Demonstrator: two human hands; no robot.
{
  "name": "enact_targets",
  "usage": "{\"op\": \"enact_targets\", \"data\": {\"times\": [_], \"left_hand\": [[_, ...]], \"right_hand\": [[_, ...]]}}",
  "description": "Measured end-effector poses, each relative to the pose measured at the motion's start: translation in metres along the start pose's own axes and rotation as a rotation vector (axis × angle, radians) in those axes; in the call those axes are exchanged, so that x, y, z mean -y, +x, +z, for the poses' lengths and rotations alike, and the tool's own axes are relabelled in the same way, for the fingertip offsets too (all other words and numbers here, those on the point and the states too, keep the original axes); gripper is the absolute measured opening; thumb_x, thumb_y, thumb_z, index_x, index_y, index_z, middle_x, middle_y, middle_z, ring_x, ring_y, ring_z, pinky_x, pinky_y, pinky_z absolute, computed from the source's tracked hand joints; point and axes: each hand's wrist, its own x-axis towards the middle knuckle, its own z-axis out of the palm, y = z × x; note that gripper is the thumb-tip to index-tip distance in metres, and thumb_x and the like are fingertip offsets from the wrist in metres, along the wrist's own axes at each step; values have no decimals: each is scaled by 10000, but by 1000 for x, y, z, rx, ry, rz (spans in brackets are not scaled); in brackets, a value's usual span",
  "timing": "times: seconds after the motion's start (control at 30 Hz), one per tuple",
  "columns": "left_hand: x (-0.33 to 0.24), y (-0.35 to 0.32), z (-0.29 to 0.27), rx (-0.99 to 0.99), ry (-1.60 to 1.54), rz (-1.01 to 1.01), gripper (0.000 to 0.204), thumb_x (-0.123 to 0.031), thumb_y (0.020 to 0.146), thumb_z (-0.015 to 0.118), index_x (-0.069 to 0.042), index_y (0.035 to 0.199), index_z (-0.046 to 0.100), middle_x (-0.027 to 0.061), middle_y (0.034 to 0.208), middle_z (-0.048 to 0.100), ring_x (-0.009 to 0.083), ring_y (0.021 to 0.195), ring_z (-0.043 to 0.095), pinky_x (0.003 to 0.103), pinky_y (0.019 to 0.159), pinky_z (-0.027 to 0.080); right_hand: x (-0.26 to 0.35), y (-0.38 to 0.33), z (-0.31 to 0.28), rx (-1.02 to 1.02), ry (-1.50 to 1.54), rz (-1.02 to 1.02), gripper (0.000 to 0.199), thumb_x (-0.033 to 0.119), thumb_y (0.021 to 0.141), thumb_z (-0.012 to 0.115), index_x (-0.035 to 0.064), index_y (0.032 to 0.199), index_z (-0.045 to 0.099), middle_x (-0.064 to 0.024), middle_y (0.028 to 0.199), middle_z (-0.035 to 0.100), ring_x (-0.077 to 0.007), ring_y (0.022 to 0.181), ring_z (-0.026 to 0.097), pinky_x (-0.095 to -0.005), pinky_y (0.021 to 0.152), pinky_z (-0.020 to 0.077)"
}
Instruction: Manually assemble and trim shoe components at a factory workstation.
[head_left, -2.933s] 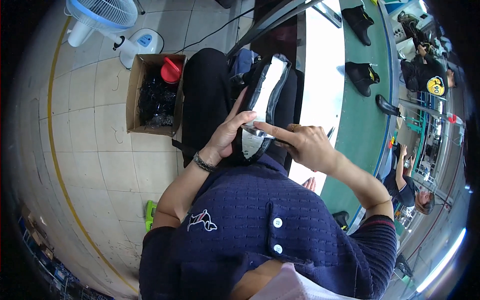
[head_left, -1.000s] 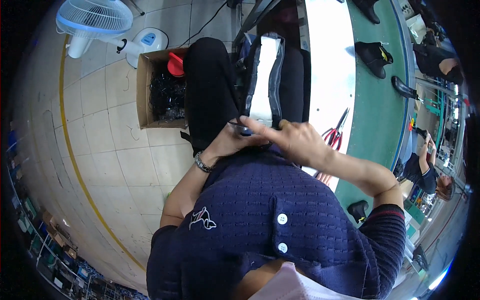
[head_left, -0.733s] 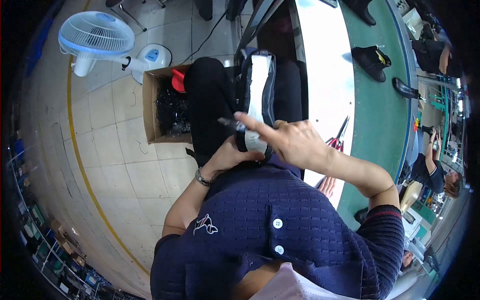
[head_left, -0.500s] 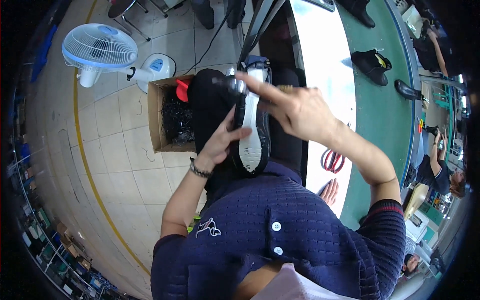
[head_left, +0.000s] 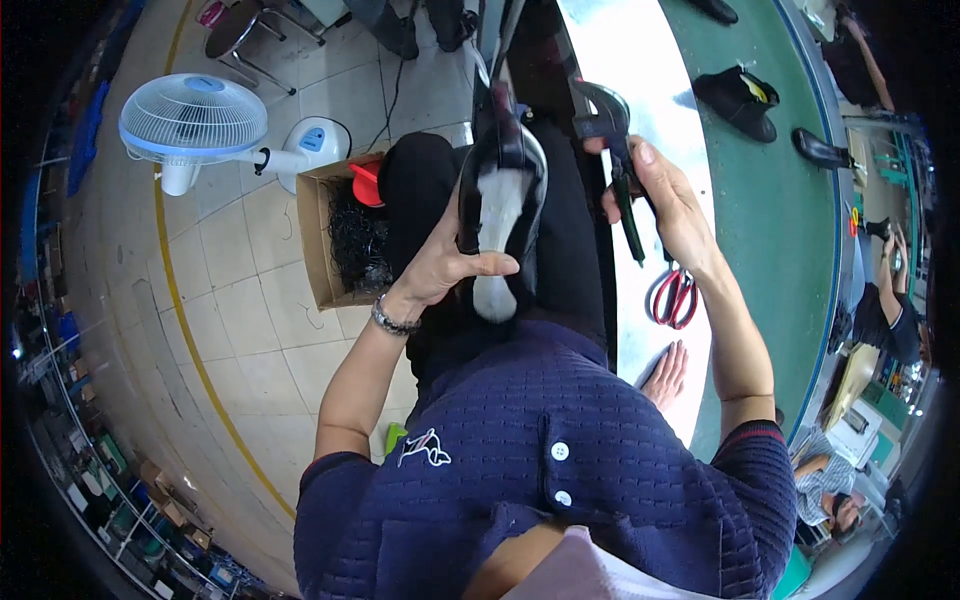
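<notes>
A black shoe (head_left: 535,190) lies over my lap with its underside up, showing a whitish insole (head_left: 500,205). My left hand (head_left: 445,262) is closed round its left side, with the thumb laid across the insole. To the right, apart from the shoe, my right hand (head_left: 675,205) grips dark pincers (head_left: 612,120) with a curved metal head and green-black handles. Their head points away from me and the handle ends come down over the white tabletop. Nothing shows between their jaws.
Red-handled scissors (head_left: 674,298) and another person's hand (head_left: 666,375) rest on the white tabletop (head_left: 640,60). Shoes (head_left: 738,100) stand on the green belt (head_left: 770,220). At left are a cardboard box (head_left: 318,245) of black scraps and a fan (head_left: 193,120).
My right hand with the pincers has moved from above the shoe to its right. The shoe has tilted, its far end rising, while my left hand keeps hold.
</notes>
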Motion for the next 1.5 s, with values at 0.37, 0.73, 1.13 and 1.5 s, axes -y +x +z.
{"op": "enact_targets", "data": {"times": [0.37, 0.73, 1.13, 1.5], "left_hand": [[56, 3, -7, 163, -230, 146, 1608, -355, 375, 965, -224, 1500, -176, 104, 1546, 168, 238, 1396, 254, 364, 1146, 191], [12, 7, 45, -290, -12, 92, 649, -544, 805, 700, -79, 1165, 424, 6, 952, 496, 93, 855, 474, 250, 799, 412], [29, 5, 46, -331, 37, 133, 731, -548, 796, 696, -81, 1260, 376, 43, 993, 528, 109, 861, 518, 257, 779, 454], [56, 50, 7, 136, -573, -300, 984, -827, 818, 144, 34, 879, 617, 179, 776, 643, 283, 722, 646, 371, 734, 530]], "right_hand": [[-70, -50, 38, 408, 553, 324, 214, 211, 895, 661, 25, 991, 618, -97, 847, 697, -117, 693, 624, -243, 632, 490], [-35, -50, 36, 591, 242, 520, 586, 527, 940, 514, -8, 735, 634, -33, 572, 561, -108, 522, 566, -244, 500, 460], [13, -39, 32, 605, -672, 90, 507, 388, 924, 593, -34, 653, 664, -180, 504, 566, -337, 496, 596, -396, 501, 478], [-71, -57, 15, 37, -522, 421, 473, 422, 919, 567, -17, 791, 685, -205, 648, 638, -362, 673, 659, -423, 632, 518]]}}
